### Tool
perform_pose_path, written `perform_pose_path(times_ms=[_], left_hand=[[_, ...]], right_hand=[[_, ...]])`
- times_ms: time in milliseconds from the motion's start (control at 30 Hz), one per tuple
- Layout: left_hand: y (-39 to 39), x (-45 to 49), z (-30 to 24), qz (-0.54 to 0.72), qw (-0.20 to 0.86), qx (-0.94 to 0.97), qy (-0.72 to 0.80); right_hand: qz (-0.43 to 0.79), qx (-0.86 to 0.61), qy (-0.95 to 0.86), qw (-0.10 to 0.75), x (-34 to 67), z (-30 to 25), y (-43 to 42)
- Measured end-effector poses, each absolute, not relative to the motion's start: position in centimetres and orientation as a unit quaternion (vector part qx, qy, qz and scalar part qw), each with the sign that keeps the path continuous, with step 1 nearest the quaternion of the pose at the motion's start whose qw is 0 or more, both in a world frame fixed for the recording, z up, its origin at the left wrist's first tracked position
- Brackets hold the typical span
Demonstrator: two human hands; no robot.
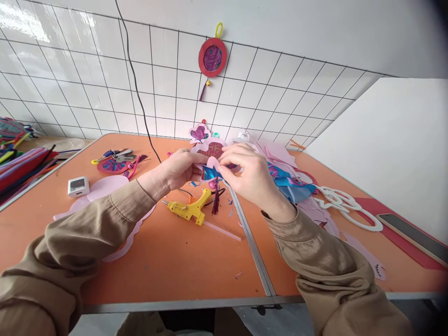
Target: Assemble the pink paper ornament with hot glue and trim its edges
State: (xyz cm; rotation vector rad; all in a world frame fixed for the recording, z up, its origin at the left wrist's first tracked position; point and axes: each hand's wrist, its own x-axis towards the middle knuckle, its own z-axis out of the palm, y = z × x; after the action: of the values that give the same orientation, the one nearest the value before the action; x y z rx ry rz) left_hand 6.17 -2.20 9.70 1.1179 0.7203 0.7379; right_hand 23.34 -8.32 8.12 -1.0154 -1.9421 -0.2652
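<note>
Pink cut-out with shiny blue fabric set in it: up at twelve o'clock from me, above the counter. My left hand is closed on its nine o'clock edge; my right hand is narrow, thumb and forefinger pinching the three o'clock side. Pink bead and dark tassel hang at its six. A dark-red patterned piece sits just behind – cannot tell whether it is joined.

Yellow glue gun lies at seven o'clock from the cut-out, nozzle towards nine. Should I drop my left wrist, skin or sleeve could meet that tip; whether it is hot, I cannot tell. The tassel hangs close to the gun's black cable – a pull sideways might snag it and drag the bead. Pinching too hard could crease the pink edge or shift the fabric.

Writing: dark marks on a pink scrap at four o'clock, illegible. White box at nine: no brand I can read. None on the gun either.
</note>
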Motion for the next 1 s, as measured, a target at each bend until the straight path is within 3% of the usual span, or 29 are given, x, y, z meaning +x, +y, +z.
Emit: perform_pose_path(times_ms=[633,833,1000], left_hand=[[0.0,5.6,7.9,0.342,0.729,0.573,0.156],[0.6,5.1,8.1,0.316,0.68,0.652,0.114],[0.2,5.6,8.0,0.372,0.633,0.665,0.135]], right_hand=[[-0.07,-0.439,-0.756,0.481,23.3,7.9,-7.8],[-0.091,-0.438,-0.745,0.495,23.8,7.8,-7.5],[-0.124,-0.419,-0.761,0.48,23.6,7.6,-7.7]])
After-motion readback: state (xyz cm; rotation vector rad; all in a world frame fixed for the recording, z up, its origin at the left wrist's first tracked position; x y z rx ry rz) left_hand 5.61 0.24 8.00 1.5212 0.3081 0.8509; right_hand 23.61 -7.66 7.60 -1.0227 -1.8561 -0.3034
